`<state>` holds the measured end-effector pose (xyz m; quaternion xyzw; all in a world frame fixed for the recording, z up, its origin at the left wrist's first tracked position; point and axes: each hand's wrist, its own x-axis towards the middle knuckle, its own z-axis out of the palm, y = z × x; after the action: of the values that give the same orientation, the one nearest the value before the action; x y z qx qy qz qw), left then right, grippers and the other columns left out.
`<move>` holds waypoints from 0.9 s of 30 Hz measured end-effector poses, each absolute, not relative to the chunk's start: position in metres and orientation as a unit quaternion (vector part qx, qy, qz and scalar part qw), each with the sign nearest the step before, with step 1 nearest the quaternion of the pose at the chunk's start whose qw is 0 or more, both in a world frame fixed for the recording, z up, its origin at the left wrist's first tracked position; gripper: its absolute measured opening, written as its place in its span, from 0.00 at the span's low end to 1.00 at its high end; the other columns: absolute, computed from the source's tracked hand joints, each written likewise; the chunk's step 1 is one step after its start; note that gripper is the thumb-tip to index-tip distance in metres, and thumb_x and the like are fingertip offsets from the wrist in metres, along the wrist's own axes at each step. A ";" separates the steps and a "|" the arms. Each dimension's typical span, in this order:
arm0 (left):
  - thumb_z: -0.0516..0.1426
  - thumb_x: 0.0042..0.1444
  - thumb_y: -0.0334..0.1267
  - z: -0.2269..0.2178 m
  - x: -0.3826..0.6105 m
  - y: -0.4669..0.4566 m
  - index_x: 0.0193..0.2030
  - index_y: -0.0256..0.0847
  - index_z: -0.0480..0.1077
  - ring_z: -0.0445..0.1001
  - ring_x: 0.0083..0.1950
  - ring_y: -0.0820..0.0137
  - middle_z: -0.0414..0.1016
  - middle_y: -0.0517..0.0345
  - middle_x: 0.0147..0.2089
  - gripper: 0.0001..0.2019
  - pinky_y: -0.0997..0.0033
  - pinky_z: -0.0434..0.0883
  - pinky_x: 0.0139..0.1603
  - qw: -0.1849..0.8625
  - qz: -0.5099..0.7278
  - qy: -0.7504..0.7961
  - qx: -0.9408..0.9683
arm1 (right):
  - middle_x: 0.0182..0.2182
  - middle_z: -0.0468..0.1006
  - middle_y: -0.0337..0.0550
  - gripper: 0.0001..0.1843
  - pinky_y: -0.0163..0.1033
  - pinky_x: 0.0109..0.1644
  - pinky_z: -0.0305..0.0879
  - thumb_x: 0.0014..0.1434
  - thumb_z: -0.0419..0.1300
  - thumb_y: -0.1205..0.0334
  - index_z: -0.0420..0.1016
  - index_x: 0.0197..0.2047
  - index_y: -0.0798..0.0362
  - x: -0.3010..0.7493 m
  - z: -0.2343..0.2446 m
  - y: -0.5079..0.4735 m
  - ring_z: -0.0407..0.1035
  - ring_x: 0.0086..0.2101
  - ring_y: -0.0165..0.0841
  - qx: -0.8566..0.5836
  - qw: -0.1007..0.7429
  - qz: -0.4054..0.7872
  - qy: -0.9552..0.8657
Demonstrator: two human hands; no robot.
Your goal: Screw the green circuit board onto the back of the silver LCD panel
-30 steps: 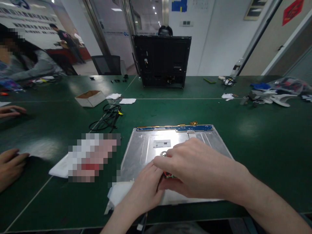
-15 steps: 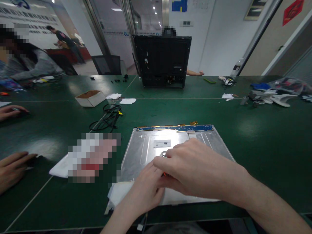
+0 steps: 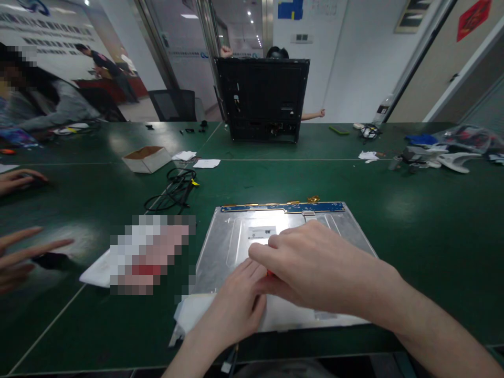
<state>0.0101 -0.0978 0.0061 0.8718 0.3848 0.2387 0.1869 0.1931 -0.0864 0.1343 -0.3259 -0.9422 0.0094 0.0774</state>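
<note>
Black cable [image 3: 181,193] lies on the bench [image 3: 425,262]; next, the left hand [image 3: 238,300] over the metal panel [image 3: 226,249], its grip hidden, cannot tell; then the right hand [image 3: 315,268], grip narrow around a mostly hidden red object [image 3: 270,273] above the panel.

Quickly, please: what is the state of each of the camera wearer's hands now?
Left hand: over the flat silver metal panel; whether it grips anything cannot be told.
Right hand: closed, apparently holding a mostly hidden red object.
</note>
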 end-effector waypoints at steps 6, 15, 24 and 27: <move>0.49 0.49 0.26 0.005 0.010 -0.097 0.33 0.42 0.67 0.73 0.45 0.58 0.74 0.53 0.35 0.09 0.59 0.72 0.45 0.201 0.231 0.373 0.876 | 0.33 0.76 0.40 0.06 0.38 0.24 0.45 0.61 0.55 0.65 0.63 0.43 0.54 0.194 0.138 -0.086 0.68 0.28 0.31 -0.307 0.075 0.034 -0.948; 0.49 0.55 0.28 0.009 0.009 -0.098 0.39 0.40 0.65 0.71 0.43 0.59 0.72 0.51 0.40 0.08 0.59 0.71 0.44 0.160 0.226 0.377 0.884 | 0.29 0.76 0.40 0.08 0.37 0.25 0.44 0.63 0.56 0.57 0.64 0.41 0.52 0.194 0.134 -0.082 0.69 0.26 0.32 -0.335 0.063 0.008 -0.940; 0.51 0.51 0.27 0.006 0.008 -0.099 0.42 0.41 0.68 0.71 0.47 0.58 0.72 0.50 0.45 0.12 0.58 0.71 0.46 0.170 0.233 0.383 0.878 | 0.30 0.76 0.41 0.08 0.38 0.25 0.41 0.61 0.54 0.60 0.63 0.42 0.53 0.195 0.137 -0.085 0.65 0.24 0.31 -0.314 0.075 0.023 -0.946; 0.51 0.52 0.28 0.008 0.009 -0.099 0.43 0.40 0.68 0.70 0.48 0.58 0.72 0.51 0.45 0.13 0.59 0.71 0.46 0.162 0.233 0.383 0.879 | 0.28 0.76 0.39 0.08 0.38 0.25 0.40 0.63 0.54 0.56 0.64 0.41 0.52 0.195 0.135 -0.084 0.66 0.24 0.31 -0.321 0.078 0.009 -0.944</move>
<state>0.0089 -0.0990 0.0076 0.8791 0.3828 0.2332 0.1623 0.1952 -0.0838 0.1347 -0.3211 -0.9438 0.0091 0.0780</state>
